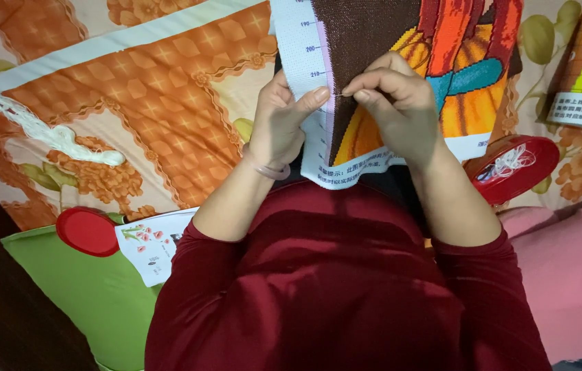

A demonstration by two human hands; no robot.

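Cross-stitch cloth (373,75) hung upright over the bedspread's (153,103) right edge. Our left hand (278,124) pinched its white border, while our right hand (401,103) pinched a needle, barely visible, against it. A red tin (518,168) lay nearby.

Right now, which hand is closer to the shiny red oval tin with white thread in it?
The right hand. It pinches at the cross-stitch cloth just beside the red oval tin. The left hand grips the cloth's white edge, farther from it.
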